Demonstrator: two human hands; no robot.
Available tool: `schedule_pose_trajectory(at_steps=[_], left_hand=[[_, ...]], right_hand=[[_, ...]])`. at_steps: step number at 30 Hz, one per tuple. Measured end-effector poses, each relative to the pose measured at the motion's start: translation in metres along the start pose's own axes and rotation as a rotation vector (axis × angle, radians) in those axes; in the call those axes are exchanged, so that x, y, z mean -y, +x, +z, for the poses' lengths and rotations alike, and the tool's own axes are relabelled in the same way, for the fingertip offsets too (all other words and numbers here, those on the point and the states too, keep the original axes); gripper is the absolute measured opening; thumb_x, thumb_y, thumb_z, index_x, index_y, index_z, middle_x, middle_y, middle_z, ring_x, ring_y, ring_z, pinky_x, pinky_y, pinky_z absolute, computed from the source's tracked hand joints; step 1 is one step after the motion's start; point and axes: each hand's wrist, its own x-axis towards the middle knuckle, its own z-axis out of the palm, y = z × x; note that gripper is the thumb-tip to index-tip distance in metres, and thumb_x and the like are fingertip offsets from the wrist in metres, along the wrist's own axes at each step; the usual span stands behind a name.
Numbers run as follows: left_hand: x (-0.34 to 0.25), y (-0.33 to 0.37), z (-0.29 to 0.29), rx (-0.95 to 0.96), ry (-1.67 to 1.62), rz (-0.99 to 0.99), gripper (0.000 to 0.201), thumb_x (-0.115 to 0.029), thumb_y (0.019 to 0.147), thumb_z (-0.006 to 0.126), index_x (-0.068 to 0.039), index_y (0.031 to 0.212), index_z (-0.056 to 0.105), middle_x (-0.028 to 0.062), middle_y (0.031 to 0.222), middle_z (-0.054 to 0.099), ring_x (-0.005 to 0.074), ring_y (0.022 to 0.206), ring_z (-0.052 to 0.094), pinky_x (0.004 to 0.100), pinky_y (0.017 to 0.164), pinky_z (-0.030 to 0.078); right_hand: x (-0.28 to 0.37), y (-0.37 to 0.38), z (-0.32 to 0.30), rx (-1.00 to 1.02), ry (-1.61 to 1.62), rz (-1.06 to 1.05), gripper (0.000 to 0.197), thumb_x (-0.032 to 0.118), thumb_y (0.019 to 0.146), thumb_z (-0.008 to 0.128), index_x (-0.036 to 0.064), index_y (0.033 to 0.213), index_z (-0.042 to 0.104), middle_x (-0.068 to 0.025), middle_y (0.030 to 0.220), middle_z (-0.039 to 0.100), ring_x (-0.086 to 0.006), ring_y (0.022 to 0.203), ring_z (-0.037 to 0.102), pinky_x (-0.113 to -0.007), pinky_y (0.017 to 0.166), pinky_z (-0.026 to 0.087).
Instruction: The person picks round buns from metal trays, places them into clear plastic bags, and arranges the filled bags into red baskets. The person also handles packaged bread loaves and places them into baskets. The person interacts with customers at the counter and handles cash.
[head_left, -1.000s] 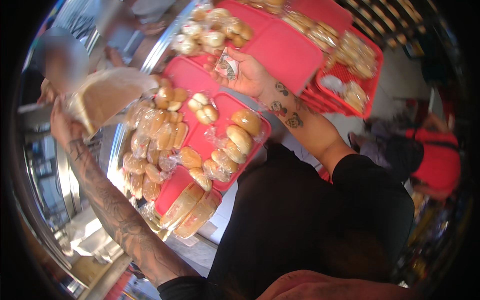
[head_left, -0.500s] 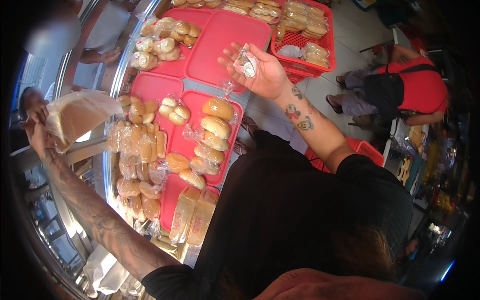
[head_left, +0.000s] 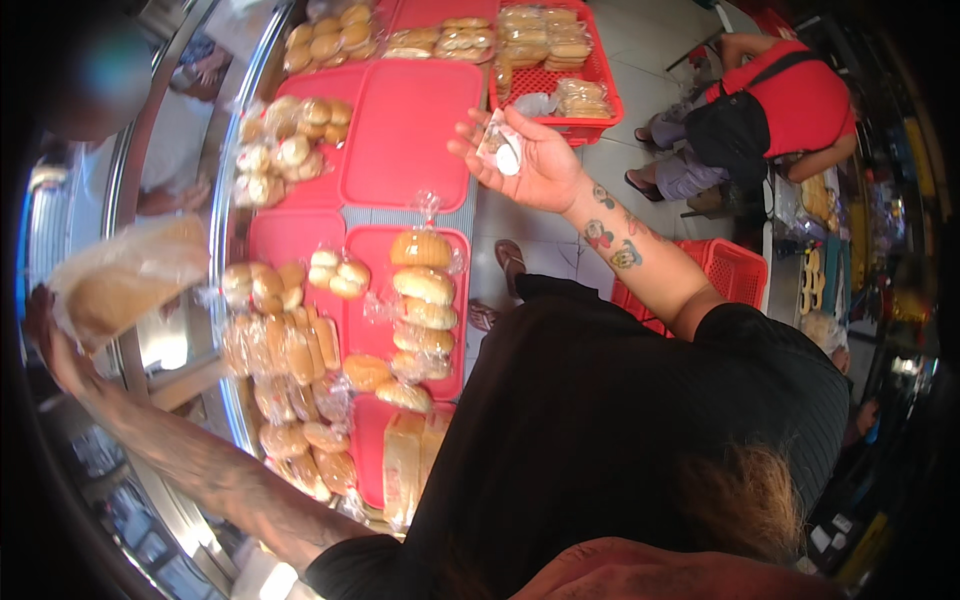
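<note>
My left hand [head_left: 45, 335] reaches out over the glass counter at the far left, closed on the edge of a thin clear plastic bag [head_left: 150, 250] with brownish bread inside. The bag and those fingers are blurred. Above the bread trays my right hand [head_left: 550, 175] is turned palm up, fingers loosely spread. On it rest a folded pinkish banknote [head_left: 494, 130] and a round silvery coin [head_left: 508, 158], by the thumb. Bagged bread buns [head_left: 425, 285] stand in a row on a red tray [head_left: 456, 340] below that hand.
A red plastic basket [head_left: 602, 75] with bagged bread stands at the back. Bagged rolls [head_left: 280, 345] line the glass counter edge. Loaves [head_left: 405, 465] lie close to my body. A person in a red shirt [head_left: 815, 105] bends at the right; others are beyond the glass.
My view has shifted, so the trays sit differently in it. My left hand and the bag now appear lower and farther left. The right hand still bears the banknote and coin.
</note>
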Motion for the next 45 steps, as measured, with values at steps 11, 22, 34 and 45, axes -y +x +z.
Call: schedule_pose_trajectory(at_steps=[11,22,34,45], left_hand=[[-0.548,-0.222,0.381,0.482,-0.828,-0.664,0.02,-0.008,0.099,0.069,-0.001,0.118,0.068,0.0111,0.121,0.065,0.0229,0.115,0.06,0.0361,0.1,0.048],[-0.833,-0.137,0.654,0.779,-0.895,0.154,0.038,-0.014,0.09,0.083,-0.006,0.125,0.075,0.0132,0.115,0.052,0.0231,0.098,0.061,0.0345,0.086,0.052],[-0.948,-0.144,0.856,1.14,-1.413,-0.217,0.019,-0.004,0.09,0.079,-0.001,0.106,0.069,0.0084,0.114,0.058,0.0188,0.09,0.065,0.0321,0.083,0.054],[-1.008,-0.11,0.943,1.366,-1.715,-1.034,0.024,-0.031,0.105,0.069,-0.008,0.111,0.064,0.0004,0.113,0.065,0.0122,0.101,0.062,0.0321,0.088,0.054]], right_hand=[[0.141,-0.057,-0.064,-0.046,0.045,-0.234,0.051,0.039,0.111,0.048,0.0007,0.144,0.052,-0.0197,0.145,0.059,-0.0405,0.138,0.055,-0.05,0.11,0.052],[0.424,-0.141,-0.141,-0.255,-0.075,-0.498,0.052,0.038,0.111,0.046,0.0006,0.148,0.048,-0.0158,0.145,0.058,-0.0257,0.128,0.06,-0.043,0.112,0.047],[0.602,-0.165,-0.19,-0.718,-0.038,-0.615,0.047,0.037,0.111,0.043,0.0045,0.144,0.047,-0.0145,0.141,0.06,-0.0259,0.128,0.06,-0.043,0.111,0.047],[0.656,-0.181,-0.244,-1.044,-0.4,-0.421,0.047,0.04,0.107,0.043,0.0093,0.137,0.062,-0.0019,0.113,0.068,-0.0217,0.095,0.065,-0.042,0.087,0.053]])
